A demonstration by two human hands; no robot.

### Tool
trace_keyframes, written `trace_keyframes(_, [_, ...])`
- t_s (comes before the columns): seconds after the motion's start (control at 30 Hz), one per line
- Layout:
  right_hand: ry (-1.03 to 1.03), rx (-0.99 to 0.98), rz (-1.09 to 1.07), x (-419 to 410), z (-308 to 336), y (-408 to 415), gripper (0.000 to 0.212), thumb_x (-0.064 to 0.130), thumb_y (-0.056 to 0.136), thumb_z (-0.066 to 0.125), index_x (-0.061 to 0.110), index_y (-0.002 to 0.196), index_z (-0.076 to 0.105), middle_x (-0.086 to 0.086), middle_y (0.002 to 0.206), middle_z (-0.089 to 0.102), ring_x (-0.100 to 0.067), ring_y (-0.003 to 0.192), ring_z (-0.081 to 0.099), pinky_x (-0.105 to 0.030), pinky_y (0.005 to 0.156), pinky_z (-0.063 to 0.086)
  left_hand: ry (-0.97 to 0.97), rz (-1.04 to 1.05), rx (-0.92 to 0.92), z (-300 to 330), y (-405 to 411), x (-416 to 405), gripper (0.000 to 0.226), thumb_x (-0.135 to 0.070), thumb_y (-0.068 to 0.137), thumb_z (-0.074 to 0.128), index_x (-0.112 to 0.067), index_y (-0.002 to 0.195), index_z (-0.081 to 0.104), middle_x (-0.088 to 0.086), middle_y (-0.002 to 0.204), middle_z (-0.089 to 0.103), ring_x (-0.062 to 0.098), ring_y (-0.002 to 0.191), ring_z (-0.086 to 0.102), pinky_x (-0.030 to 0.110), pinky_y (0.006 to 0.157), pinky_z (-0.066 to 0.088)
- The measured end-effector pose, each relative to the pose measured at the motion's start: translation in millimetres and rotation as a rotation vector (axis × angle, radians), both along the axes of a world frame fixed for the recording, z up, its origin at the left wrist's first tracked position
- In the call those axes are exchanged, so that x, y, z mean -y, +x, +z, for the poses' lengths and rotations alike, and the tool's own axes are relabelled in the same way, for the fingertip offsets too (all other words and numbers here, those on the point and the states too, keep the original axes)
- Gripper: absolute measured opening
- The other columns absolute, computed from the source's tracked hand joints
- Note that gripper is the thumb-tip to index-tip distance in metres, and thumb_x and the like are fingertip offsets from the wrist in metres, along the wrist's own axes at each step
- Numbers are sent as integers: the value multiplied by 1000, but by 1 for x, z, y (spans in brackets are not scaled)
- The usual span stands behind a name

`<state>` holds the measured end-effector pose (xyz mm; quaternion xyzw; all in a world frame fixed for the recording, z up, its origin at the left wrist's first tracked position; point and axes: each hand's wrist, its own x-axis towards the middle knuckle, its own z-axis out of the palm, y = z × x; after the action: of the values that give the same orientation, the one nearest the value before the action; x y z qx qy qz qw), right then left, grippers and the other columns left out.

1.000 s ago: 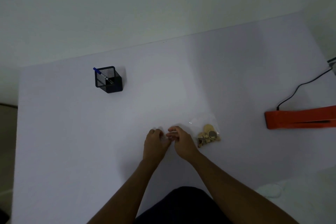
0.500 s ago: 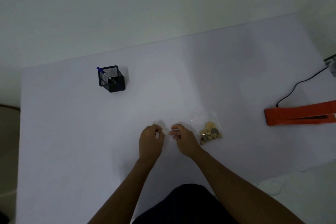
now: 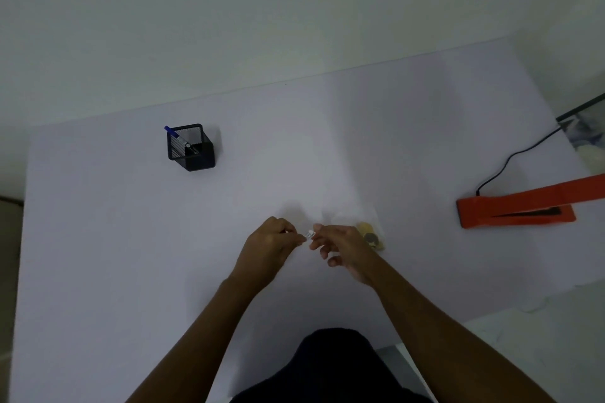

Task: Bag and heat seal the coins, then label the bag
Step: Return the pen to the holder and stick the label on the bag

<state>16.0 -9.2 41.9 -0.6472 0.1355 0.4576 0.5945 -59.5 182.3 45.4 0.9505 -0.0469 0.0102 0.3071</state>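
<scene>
A clear bag of gold coins (image 3: pixel 370 234) lies on the white table (image 3: pixel 131 239), partly hidden behind my right hand (image 3: pixel 343 247). My left hand (image 3: pixel 271 245) and my right hand meet just left of the bag. Both pinch a small white label (image 3: pixel 310 233) between thumb and fingertips, held a little above the table. The orange heat sealer (image 3: pixel 517 209) lies at the right, its black cord running off the table's far right edge.
A black mesh pen cup (image 3: pixel 191 147) with a blue pen stands at the back left. The wall runs along the table's far edge. A white object lies off the table's near right corner.
Both hands have risen slightly off the table and turned. The small white label now shows between their fingertips. The bag of coins has stayed in place.
</scene>
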Motion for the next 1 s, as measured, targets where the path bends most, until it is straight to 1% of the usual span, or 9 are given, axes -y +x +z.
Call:
trace_keyframes(0.13, [-19,94,46,24,2,15,17,24,88,73,9,98,76,-12,88,76,-15,66,55,-30,54,42,-5,-74,31,3,18,21,14,-15,82,77,-19,95,80,0,90,72,13,81,62,15,65,40])
trace_keyframes(0.23, [-23,104,60,43,-4,28,12,17,86,75,9,94,77,-16,81,72,-17,62,53,-33,55,46,-20,-82,48,0,30,38,14,-17,84,75,-19,98,78,-1,94,72,12,84,61,17,66,45])
trace_keyframes(0.3, [-46,123,19,54,-8,37,9,15,84,75,8,90,77,-23,82,70,-20,61,54,-31,52,48,-81,36,-10,-6,36,50,25,-22,87,73,-20,111,73,-3,103,70,10,88,61,20,73,52])
trace_keyframes(0.37, [-80,157,-51,62,-13,46,6,15,84,76,9,86,77,-18,75,67,-18,56,51,-27,47,42,-248,263,-139,-13,41,62,38,-26,86,73,-21,123,64,-9,105,67,6,84,61,14,75,50])
trace_keyframes(0.43, [-92,166,-96,69,-18,53,6,14,84,76,8,85,77,-13,68,63,-18,53,48,-25,44,38,-416,471,-293,-19,50,74,34,-29,85,74,-19,115,65,-10,96,69,5,76,63,7,67,47])
trace_keyframes(0.53, [-124,178,-112,74,-23,58,9,16,82,79,9,88,78,-10,67,68,-23,58,52,-28,50,44,-484,537,-439,-32,61,90,28,-41,83,74,-17,97,73,-8,85,72,3,75,66,7,62,48])
trace_keyframes(0.77, [-152,165,-81,77,-38,66,4,17,82,79,14,85,79,-4,72,74,-17,62,61,-26,54,49,-469,613,-481,-59,75,114,17,-33,85,73,-17,83,77,-8,75,73,3,68,66,17,63,48])
trace_keyframes(0.87, [-225,235,-25,80,-49,71,10,20,84,78,12,90,78,1,81,77,-11,72,69,-23,65,55,-410,613,-474,-67,80,117,15,-30,86,72,-17,82,77,-6,74,73,7,68,67,24,64,53])
trace_keyframes(1.0, [-336,371,111,81,-62,77,15,26,85,76,12,91,77,1,82,76,-9,74,69,-20,68,54,-357,595,-487,-68,88,118,17,-28,87,70,-19,72,71,-8,67,68,5,61,62,17,57,45])
